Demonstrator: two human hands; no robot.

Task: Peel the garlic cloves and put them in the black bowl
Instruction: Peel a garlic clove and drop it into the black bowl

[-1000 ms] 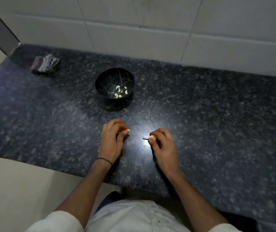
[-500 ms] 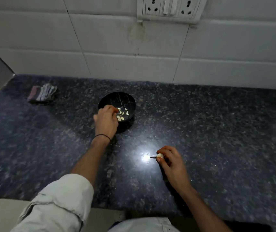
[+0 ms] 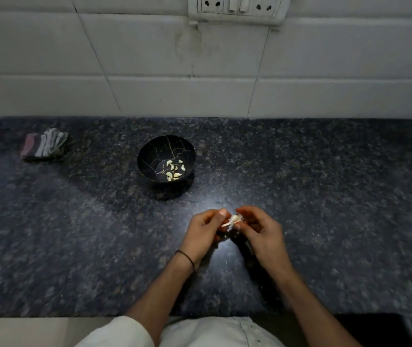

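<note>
- Furthest left, we see a folded cloth on the dark counter.
- Further right, the black bowl holds peeled cloves.
- Nearer, our left hand and right hand both pinch one garlic clove between them.

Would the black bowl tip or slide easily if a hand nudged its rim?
Probably tippy: the black bowl has rounded walls narrowing downward. Likely light, holding only a few peeled cloves. It may slide on the polished countertop.
</note>
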